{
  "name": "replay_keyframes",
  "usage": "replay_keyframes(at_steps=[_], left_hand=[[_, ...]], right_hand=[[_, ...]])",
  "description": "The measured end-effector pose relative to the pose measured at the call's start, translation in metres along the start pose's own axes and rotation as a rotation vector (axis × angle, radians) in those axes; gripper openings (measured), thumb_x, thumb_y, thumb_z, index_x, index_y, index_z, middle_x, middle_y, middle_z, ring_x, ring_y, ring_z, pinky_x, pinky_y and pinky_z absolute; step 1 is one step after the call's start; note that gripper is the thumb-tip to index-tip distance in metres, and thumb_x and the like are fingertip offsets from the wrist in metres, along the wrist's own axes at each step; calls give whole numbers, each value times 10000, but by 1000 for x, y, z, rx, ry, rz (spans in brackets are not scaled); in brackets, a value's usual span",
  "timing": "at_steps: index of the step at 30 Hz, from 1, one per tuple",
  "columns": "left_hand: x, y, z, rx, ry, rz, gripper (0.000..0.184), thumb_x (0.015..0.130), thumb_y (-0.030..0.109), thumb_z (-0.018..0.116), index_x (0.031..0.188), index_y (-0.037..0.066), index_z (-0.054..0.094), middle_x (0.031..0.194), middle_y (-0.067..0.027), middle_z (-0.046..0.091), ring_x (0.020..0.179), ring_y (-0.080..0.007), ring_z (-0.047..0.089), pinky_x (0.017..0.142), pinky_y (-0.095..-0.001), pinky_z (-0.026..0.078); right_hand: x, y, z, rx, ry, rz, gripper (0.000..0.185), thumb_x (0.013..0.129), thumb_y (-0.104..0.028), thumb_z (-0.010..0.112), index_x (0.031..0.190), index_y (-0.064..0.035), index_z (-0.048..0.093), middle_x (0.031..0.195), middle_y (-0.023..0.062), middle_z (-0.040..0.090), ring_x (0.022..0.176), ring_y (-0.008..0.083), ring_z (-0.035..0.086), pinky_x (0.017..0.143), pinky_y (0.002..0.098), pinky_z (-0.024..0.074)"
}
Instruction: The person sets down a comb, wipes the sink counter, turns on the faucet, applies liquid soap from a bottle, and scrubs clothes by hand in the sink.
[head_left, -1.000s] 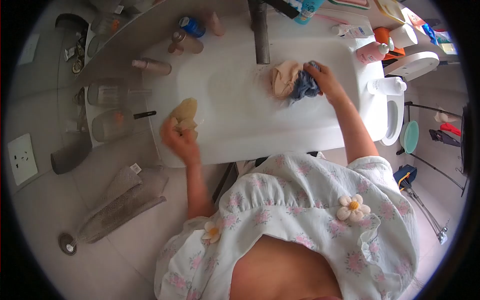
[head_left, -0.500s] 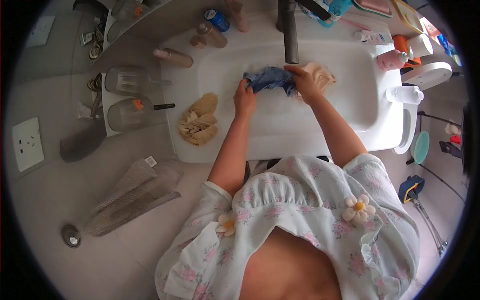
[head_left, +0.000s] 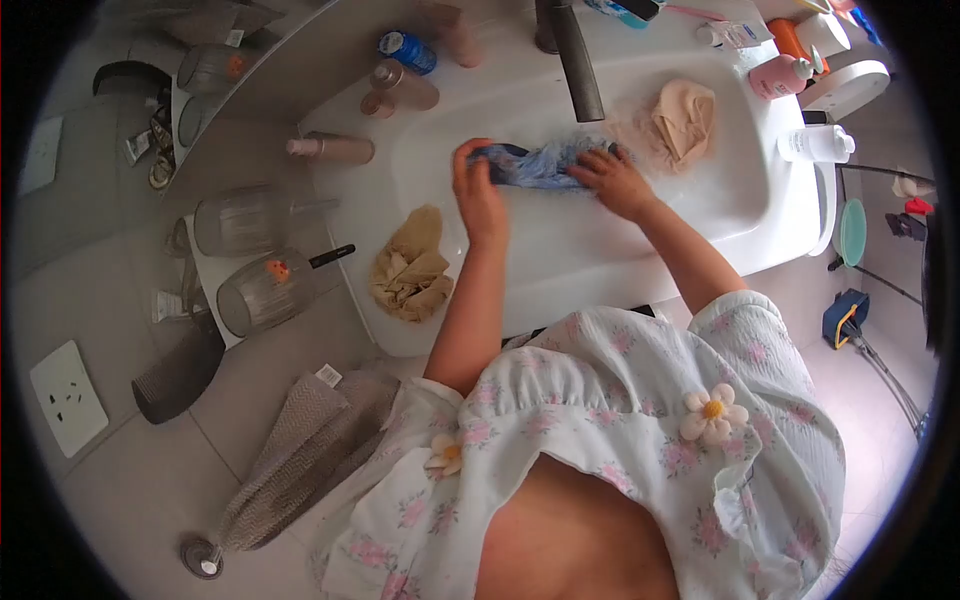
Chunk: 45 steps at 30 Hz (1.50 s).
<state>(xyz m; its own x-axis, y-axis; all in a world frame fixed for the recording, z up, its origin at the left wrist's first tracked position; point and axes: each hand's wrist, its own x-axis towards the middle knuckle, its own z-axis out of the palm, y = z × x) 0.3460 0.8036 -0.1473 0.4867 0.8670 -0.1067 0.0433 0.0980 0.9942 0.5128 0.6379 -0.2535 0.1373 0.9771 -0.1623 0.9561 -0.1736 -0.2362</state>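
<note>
A wet blue cloth point(head_left: 540, 168) is stretched sideways between my hands in the white sink point(head_left: 600, 255), below the dark faucet point(head_left: 578, 75). My left hand point(head_left: 482, 200) is closed around its left end. Over the right end curl the fingers of my right hand point(head_left: 618, 184), gripping it from above. A pale beige cloth point(head_left: 684, 124) lies in the water to the right, apart from both hands. On the sink's left ledge rests a crumpled tan cloth point(head_left: 412, 270). The cloth's underside is hidden.
Bottles and a blue can point(head_left: 408, 50) line the back left ledge. A pink pump bottle point(head_left: 780, 76) and a white bottle point(head_left: 818, 144) stand on the right rim. Left are glass cups point(head_left: 265, 295) on a shelf and a hanging grey towel point(head_left: 300, 450).
The blue cloth has been pulled longer and flatter between my hands. My right hand has come off the pale beige cloth's edge. The view has tilted slightly.
</note>
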Motion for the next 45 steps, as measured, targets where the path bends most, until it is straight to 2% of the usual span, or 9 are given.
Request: replay_keyframes(at_steps=[5, 8, 13, 19, 24, 29, 34, 39, 45], left_hand=[[11, -62, -38, 118, 30, -352, 312, 895, 149, 454, 1197, 75, 484, 1109, -45, 528, 975, -171, 503, 825, -319, 422], [-2, -87, -30, -123, -40, -751, 573, 875, 483, 516, 1305, 116, 418, 1313, -92, 432, 1175, -214, 426, 936, -380, 392], [8, -102, -4, -384, -332, -731, 762, 771, 739, 471, 1193, 104, 490, 1181, -138, 523, 1095, -273, 514, 913, -435, 437], [42, -106, -7, -1370, -649, -1168, 604, 819, 651, 509, 935, 61, 566, 851, -108, 624, 827, -224, 627, 776, -399, 520], [9, -74, 24, -583, -136, -760, 513, 926, 498, 450, 1236, 91, 482, 1198, -47, 548, 1069, -168, 550, 885, -307, 465], [23, -125, -26, -433, -464, -496, 697, 876, 620, 423, 1338, 98, 406, 1331, -111, 458, 1226, -235, 440, 1022, -402, 349], [18, -129, -17, -569, -258, -1032, 725, 836, 655, 435, 1314, 111, 401, 1296, -111, 472, 1199, -247, 450, 1003, -422, 360], [24, -122, 5, -965, -474, -852, 522, 899, 536, 414, 1212, 121, 472, 1219, -66, 518, 1129, -216, 492, 962, -395, 403], [17, -81, 28, -816, -241, -871, 343, 961, 406, 401, 1107, 133, 549, 1124, -18, 573, 1041, -186, 545, 910, -368, 455]], right_hand=[[13, 32, -13, 263, 195, 517, 518, 782, -108, 598, 1284, -178, 490, 1285, 123, 490, 1175, 335, 470, 960, 448, 394], [39, 6, 8, 264, 267, 700, 432, 793, -177, 616, 1215, -147, 527, 1097, 138, 581, 996, 337, 563, 839, 457, 456], [57, -67, -32, 366, 226, 337, 379, 688, -164, 650, 1061, -121, 595, 924, 138, 605, 892, 314, 584, 732, 447, 471], [40, -150, -101, 611, 466, -60, 228, 684, -230, 660, 868, -103, 615, 860, 114, 593, 833, 317, 581, 731, 445, 457], [105, -69, -28, 864, 407, 333, 215, 786, -244, 634, 906, -69, 602, 894, 134, 578, 901, 332, 571, 768, 400, 466], [76, -8, -36, 247, 628, 406, 406, 770, -326, 671, 1061, -74, 543, 1042, 150, 559, 963, 342, 549, 810, 405, 464], [87, -36, 7, 556, 46, 450, 342, 797, -258, 627, 1067, -87, 504, 922, 209, 604, 858, 402, 597, 738, 464, 479], [64, -121, -68, 696, 193, 90, 224, 834, -217, 572, 984, -63, 508, 904, 178, 606, 843, 393, 595, 730, 462, 476], [96, -19, -15, 630, 343, 420, 407, 772, -319, 663, 1068, -70, 538, 1025, 151, 578, 951, 357, 585, 804, 419, 461]])
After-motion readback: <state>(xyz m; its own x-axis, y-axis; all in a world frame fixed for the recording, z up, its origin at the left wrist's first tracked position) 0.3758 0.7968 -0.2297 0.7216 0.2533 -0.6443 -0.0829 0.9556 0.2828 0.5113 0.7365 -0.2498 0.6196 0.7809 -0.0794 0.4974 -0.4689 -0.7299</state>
